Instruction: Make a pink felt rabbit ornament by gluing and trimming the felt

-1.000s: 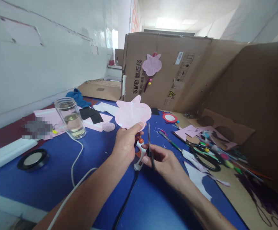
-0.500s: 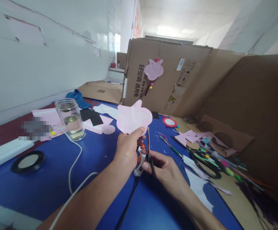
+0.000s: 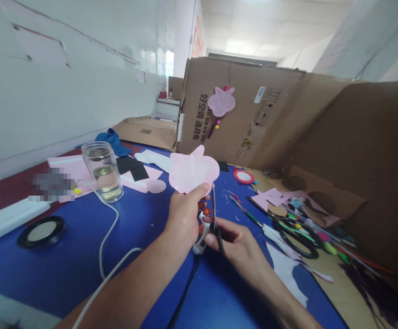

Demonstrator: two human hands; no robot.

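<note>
At mid-frame, the left hand (image 3: 182, 215) is pinching the pink cutout (image 3: 192, 171) by its lower edge; the right hand (image 3: 233, 240) is holding scissors (image 3: 214, 208) just beside it. Seemingly light and easily creased, the cutout is probably favouring a rim hold.

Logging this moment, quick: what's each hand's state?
Left hand: closed, holding the pink paper cutout.
Right hand: closed, holding the scissors.

Pale pink paper cutout (image 3: 192, 171), black-handled scissors (image 3: 214, 212), blue tabletop (image 3: 229, 304).
</note>
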